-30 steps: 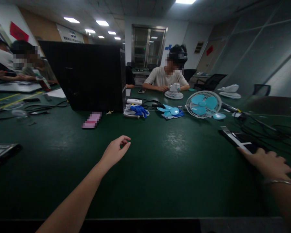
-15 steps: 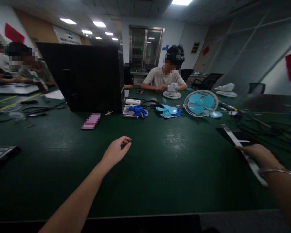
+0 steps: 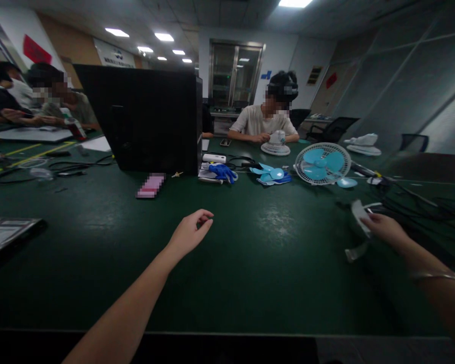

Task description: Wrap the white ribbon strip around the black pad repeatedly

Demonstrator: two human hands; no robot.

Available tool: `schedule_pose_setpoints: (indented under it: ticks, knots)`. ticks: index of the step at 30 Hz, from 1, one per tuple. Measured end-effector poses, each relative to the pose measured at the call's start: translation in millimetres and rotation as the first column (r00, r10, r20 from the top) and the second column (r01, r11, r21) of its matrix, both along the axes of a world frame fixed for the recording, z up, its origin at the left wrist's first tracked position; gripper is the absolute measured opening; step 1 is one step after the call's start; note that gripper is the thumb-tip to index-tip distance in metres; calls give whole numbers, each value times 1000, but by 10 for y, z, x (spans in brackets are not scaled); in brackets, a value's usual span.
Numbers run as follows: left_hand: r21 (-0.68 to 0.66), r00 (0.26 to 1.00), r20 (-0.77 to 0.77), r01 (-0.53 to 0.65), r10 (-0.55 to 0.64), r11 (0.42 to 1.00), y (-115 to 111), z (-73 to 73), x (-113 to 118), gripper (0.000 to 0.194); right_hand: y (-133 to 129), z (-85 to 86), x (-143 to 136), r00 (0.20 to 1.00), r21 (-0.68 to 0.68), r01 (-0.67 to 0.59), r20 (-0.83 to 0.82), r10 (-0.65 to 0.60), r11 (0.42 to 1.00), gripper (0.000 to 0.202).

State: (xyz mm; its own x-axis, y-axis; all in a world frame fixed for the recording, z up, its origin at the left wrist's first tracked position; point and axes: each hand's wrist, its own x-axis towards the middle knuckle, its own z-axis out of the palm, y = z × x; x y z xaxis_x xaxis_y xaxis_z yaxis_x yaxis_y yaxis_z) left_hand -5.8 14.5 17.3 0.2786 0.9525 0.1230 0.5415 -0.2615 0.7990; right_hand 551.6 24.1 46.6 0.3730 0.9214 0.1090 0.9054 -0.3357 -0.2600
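Observation:
My left hand [image 3: 192, 230] hovers over the middle of the green table [image 3: 227, 298], fingers curled loosely with a gap between thumb and fingertips and nothing held. At the right, my right hand [image 3: 387, 230] grips a pale, shiny strip [image 3: 361, 217], which is bent and blurred by motion. Beneath and beyond that hand lies a dark flat object [image 3: 420, 227]. A pink phone [image 3: 150, 185] rests ahead and to the left of my left hand.
A black box-shaped case [image 3: 147, 121] stands at the back left. Blue gloves [image 3: 223, 173], blue fan blades [image 3: 269, 173] and a caged blue fan [image 3: 322, 163] line the far side. Cables [image 3: 417, 202] lie right. A person [image 3: 263, 121] sits opposite holding a white fan part.
The strip in my right hand has been lifted and now bends, where it lay long and straight before. My left hand keeps nearly the same pose. The view has shifted slightly left.

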Motion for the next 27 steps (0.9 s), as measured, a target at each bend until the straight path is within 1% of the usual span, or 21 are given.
schedule_pose_setpoints:
  ticks: [2, 3, 4, 6, 7, 8, 9, 10, 12, 13, 14, 15, 17, 19, 20, 22, 23, 24, 25, 26, 27]
  knots:
    - [-43, 998, 54, 24, -22, 999, 2, -9, 8, 33, 69, -43, -322, 990, -13, -78, -122, 76, 997, 69]
    - [-68, 996, 83, 35, -30, 997, 5, -16, 14, 34, 79, -63, -512, 973, -14, -140, -185, 135, 990, 68]
    - [-92, 993, 115, 46, -35, 995, 9, -25, 21, 35, 65, -74, -718, 948, -17, -214, -246, 204, 977, 68]
    - [-137, 982, 184, 70, -44, 988, 19, -48, 38, 38, -39, -60, -1165, 876, -24, -362, -352, 331, 932, 66]
    - [-153, 973, 224, 81, -45, 985, 24, -61, 47, 39, -127, -35, -1395, 819, -32, -450, -413, 398, 892, 63]
    - [-164, 963, 268, 87, -40, 983, 28, -71, 56, 41, -229, -1, -1622, 704, -34, -588, -513, 491, 808, 61]
    - [-174, 950, 312, 91, -32, 981, 28, -77, 65, 43, -339, 36, -1837, 598, -29, -691, -584, 549, 722, 57]
    - [-188, 936, 351, 97, -25, 977, 25, -77, 71, 45, -448, 71, -2034, 526, -50, -761, -631, 569, 647, 54]
    - [-253, 920, 390, 146, -37, 957, 3, -55, 79, 49, -628, 115, -2349, 428, -73, -843, -691, 583, 533, 48]
    - [-301, 922, 382, 195, -69, 934, -15, -34, 81, 51, -689, 117, -2461, 407, -82, -861, -703, 583, 502, 46]
    - [-357, 926, 356, 259, -125, 898, -36, -9, 82, 53, -729, 107, -2541, 396, -84, -869, -710, 582, 488, 44]
    - [-402, 933, 306, 308, -190, 862, -58, 17, 82, 54, -749, 84, -2594, 394, -85, -869, -713, 580, 487, 43]
    - [-441, 921, 188, 390, -342, 809, -100, 60, 86, 47, -750, 20, -2631, 410, -85, -853, -718, 562, 514, 43]
    - [-466, 895, 134, 436, -425, 770, -131, 81, 96, 41, -732, -46, -2612, 424, -82, -829, -736, 527, 553, 45]
    - [-473, 882, 133, 457, -451, 753, -141, 83, 103, 38, -724, -72, -2589, 425, -79, -818, -750, 507, 569, 47]
    - [-480, 862, 155, 493, -482, 726, -152, 78, 117, 35, -709, -107, -2513, 411, -77, -810, -782, 468, 582, 50]
    - [-473, 858, 157, 500, -489, 726, -154, 72, 122, 34, -693, -118, -2452, 407, -78, -811, -787, 463, 580, 50]
    - [-459, 864, 142, 490, -484, 741, -153, 66, 126, 34, -665, -125, -2369, 415, -79, -810, -778, 472, 582, 49]
    - [-438, 877, 105, 464, -469, 770, -151, 60, 127, 34, -621, -132, -2260, 444, -85, -801, -749, 492, 593, 49]
    - [-405, 894, 51, 425, -444, 809, -146, 52, 126, 34, -561, -138, -2124, 502, -94, -775, -691, 520, 624, 48]
    - [-361, 910, -11, 383, -415, 850, -140, 43, 123, 33, -486, -145, -1960, 580, -96, -731, -608, 542, 675, 48]
